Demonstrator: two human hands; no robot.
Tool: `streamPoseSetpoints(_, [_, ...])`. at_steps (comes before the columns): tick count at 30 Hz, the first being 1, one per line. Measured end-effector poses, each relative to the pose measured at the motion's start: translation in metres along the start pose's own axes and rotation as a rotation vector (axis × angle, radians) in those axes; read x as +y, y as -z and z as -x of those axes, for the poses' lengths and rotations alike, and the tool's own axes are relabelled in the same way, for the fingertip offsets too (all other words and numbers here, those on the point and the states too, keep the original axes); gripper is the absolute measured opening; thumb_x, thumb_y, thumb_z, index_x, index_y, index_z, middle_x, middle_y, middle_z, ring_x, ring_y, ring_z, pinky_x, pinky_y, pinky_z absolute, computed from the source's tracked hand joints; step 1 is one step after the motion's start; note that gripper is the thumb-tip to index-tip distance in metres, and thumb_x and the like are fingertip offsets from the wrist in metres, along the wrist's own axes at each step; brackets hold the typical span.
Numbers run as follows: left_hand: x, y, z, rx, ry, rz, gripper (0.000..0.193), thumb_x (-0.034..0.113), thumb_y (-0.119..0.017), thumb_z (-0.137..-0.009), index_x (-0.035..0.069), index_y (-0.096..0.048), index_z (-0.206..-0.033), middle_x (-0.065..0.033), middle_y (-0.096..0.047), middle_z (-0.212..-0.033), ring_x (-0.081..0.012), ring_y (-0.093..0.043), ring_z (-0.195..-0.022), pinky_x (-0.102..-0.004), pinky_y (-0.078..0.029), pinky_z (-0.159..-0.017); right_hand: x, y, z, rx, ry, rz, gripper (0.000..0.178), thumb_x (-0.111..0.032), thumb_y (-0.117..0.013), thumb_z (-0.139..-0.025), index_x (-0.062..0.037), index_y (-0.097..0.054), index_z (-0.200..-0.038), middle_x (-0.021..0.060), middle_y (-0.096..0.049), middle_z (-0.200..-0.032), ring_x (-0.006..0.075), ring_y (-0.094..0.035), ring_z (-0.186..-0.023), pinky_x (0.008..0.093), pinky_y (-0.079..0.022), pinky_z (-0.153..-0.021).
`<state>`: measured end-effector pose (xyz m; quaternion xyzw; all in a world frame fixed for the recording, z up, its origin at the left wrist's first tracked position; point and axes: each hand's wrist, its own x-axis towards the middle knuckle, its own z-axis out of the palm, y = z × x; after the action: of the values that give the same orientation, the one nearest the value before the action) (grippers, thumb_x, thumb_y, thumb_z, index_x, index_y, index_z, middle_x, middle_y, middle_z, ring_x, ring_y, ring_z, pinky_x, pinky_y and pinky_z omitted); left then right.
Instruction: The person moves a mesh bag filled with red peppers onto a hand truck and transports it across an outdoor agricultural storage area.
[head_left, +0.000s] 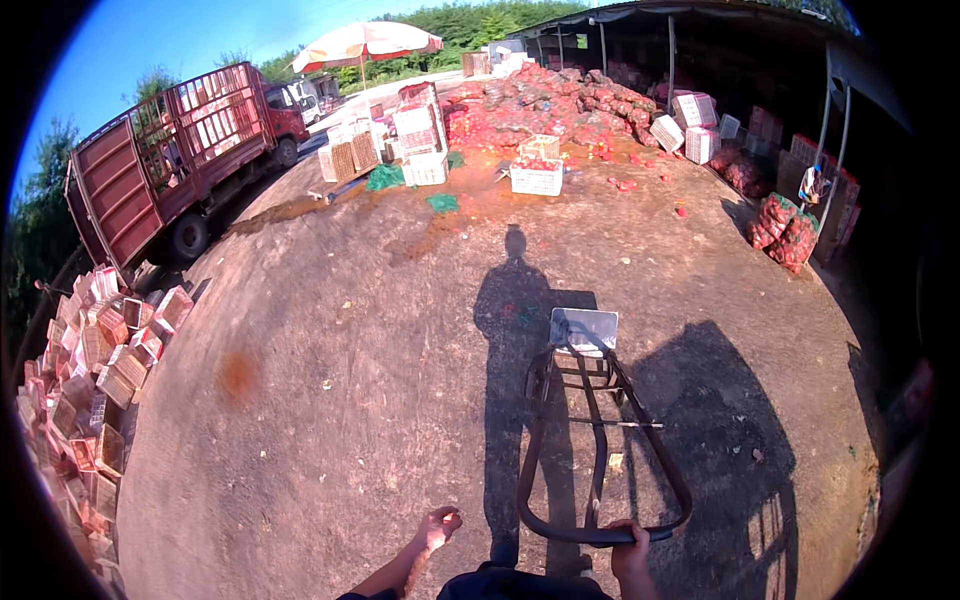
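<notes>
My right hand (630, 550) is wrapped round the dark curved handle of a hand truck (597, 460), at the right part of its near end. The truck's metal frame leans away from me, with a middle bar and thin crosspieces. At its far end is a pale grey rectangular plate (585, 328). To the left of the handle, apart from it, my left hand (438, 527) hangs over the ground with loosely bent fingers and nothing visible in it.
Ahead stand white crates (537, 180) before a large heap of red net bags (545, 105). A red truck (180, 150) is parked at far left, above piled crates (110, 350). Filled net bags (785, 232) stand by the shed post on the right. An umbrella (365, 42) rises behind.
</notes>
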<state>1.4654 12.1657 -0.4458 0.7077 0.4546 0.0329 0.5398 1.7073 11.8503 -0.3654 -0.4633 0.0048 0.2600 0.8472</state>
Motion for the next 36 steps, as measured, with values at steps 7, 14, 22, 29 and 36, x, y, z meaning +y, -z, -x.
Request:
streamPoseSetpoints(7, [0.179, -0.06, 0.029, -0.152, -0.68, -0.147, 0.062, 0.02, -0.07, -0.066, 0.006, -0.051, -0.123, -0.0182, -0.052, -0.124, -0.0313, -0.05, -0.116, -0.0362, -0.04, -0.098, -0.051, 0.019, -0.044, -0.254, -0.06, 0.07, 0.047, -0.04, -0.055, -0.079, 0.0042, -0.059, -0.092, 0.0212, -0.062, -0.091, 0.0296, -0.059, -0.089, 0.0406, -0.043, -0.087])
streamPoseSetpoints(14, [0.27, -0.128, 0.067, -0.085, -0.739, -0.591, 0.059, 0.034, -0.071, -0.063, 0.016, -0.055, -0.117, -0.0083, -0.05, -0.127, -0.0278, -0.039, -0.127, -0.0512, -0.026, -0.103, -0.063, 0.073, -0.088, -0.463, -0.192, 0.237, 0.048, -0.04, -0.058, -0.081, 0.0027, -0.062, -0.101, 0.0144, -0.063, -0.098, 0.0248, -0.059, -0.095, 0.0371, -0.043, -0.091])
streamPoseSetpoints(22, [0.28, -0.173, -0.007, 0.167, -0.983, -0.7, 0.024, 0.023, -0.071, -0.058, 0.011, -0.05, -0.06, -0.0036, -0.055, -0.068, -0.024, -0.058, -0.077, -0.0443, -0.041, -0.086, -0.092, 0.05, -0.143, -0.65, -0.317, 0.316, 0.045, -0.03, -0.058, -0.084, 0.0009, -0.056, -0.117, 0.0111, -0.058, -0.115, 0.0209, -0.052, -0.112, 0.0361, -0.036, -0.1])
streamPoseSetpoints(29, [0.31, -0.137, -0.099, 0.192, -0.991, -0.686, 0.016, 0.011, -0.063, -0.051, 0.011, -0.047, -0.054, -0.0054, -0.047, -0.06, -0.0254, -0.051, -0.065, -0.0387, -0.043, -0.074, -0.098, 0.001, -0.225, -0.784, -0.381, 0.38, 0.05, -0.03, -0.059, -0.084, -0.0003, -0.051, -0.124, 0.0101, -0.052, -0.126, 0.0191, -0.047, -0.118, 0.0338, -0.033, -0.103])
streamPoseSetpoints(36, [0.337, -0.114, -0.208, 0.145, -1.029, -0.667, 0.018, 0.012, -0.064, -0.05, 0.011, -0.047, -0.056, -0.0052, -0.048, -0.062, -0.0249, -0.053, -0.069, -0.0389, -0.043, -0.079, -0.092, 0.001, -0.307, -0.439, -0.545, -0.135, 0.052, -0.039, -0.059, -0.083, -0.0043, -0.053, -0.122, 0.0135, -0.057, -0.12, 0.0271, -0.049, -0.119, 0.0465, -0.036, -0.101])
